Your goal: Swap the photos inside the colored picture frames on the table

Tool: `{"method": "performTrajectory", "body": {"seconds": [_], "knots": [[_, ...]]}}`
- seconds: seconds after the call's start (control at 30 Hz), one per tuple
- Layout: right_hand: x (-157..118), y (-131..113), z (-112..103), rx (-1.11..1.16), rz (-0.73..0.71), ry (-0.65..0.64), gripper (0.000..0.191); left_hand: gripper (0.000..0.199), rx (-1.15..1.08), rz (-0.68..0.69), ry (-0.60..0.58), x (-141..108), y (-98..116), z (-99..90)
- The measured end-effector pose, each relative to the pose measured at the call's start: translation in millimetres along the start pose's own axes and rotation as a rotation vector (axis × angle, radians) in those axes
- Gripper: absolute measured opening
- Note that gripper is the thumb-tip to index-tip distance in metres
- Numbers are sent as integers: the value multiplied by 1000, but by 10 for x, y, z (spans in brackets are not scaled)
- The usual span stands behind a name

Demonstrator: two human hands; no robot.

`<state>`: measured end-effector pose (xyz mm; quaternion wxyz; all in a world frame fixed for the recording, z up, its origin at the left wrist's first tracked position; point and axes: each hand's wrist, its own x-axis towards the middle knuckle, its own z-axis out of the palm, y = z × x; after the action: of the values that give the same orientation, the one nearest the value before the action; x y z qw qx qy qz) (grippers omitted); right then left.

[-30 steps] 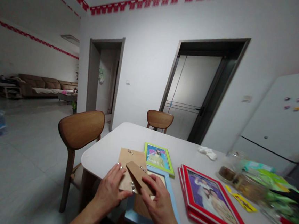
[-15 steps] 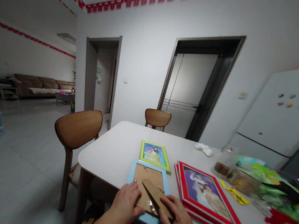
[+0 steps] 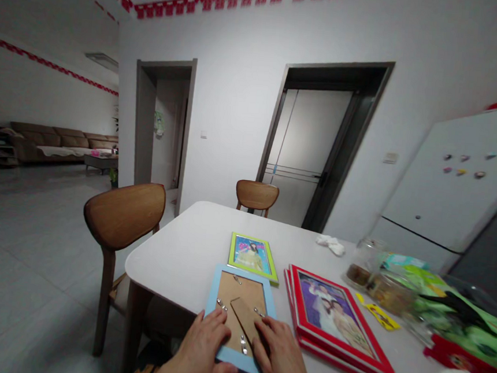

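A light blue picture frame (image 3: 272, 302) lies face down at the table's near edge, showing its brown backing board (image 3: 239, 287) and several metal clips. On the board, a brown stand flap (image 3: 243, 316) lies nearly flat. My left hand (image 3: 202, 348) rests on the frame's lower left, fingers spread on the rim and backing, thumb by the near rim. Across the lower right side lies my right hand (image 3: 281, 355), its fingers stretched over the flap and rim. Behind the blue frame is a lime green picture frame (image 3: 273, 274), face up, with a portrait photo.
Red picture frames (image 3: 348, 366) are stacked to the right, a photo of people on top. Beyond them stand glass jars (image 3: 389, 292), a yellow packet (image 3: 382, 317), green bags (image 3: 475, 328) and crumpled tissue (image 3: 330, 244). Wooden chairs (image 3: 126, 213) stand left and behind the white table (image 3: 172, 261).
The stand flap has gone down toward the backing board under my right hand. My right hand has shifted slightly left and flattened; my left hand stays on the frame. The view has turned slightly right.
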<state>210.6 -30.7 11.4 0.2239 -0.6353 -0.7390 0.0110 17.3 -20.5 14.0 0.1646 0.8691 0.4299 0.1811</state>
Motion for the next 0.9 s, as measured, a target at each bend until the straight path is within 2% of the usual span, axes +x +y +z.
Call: {"method": "performTrajectory", "body": {"seconds": [0.1,0.2,0.37,0.53,0.7,0.9], "knots": [[121,-32,-14,-88,77,6,33,44,2,20,18,0,-34,26],[205,-31,-4,-133,65,2,31,43,-4,17,33,8,-54,48],[279,76,12,-74,32,-13,32,44,-33,-2,43,13,-56,68],[364,212,-5,-22,66,-4,32,51,-62,-22,37,21,-58,67],[392,239,24,-3,79,36,28,43,-66,-44,50,24,-76,99],[463,250,68,-35,148,33,22,55,-37,-43,56,48,-19,82]]}}
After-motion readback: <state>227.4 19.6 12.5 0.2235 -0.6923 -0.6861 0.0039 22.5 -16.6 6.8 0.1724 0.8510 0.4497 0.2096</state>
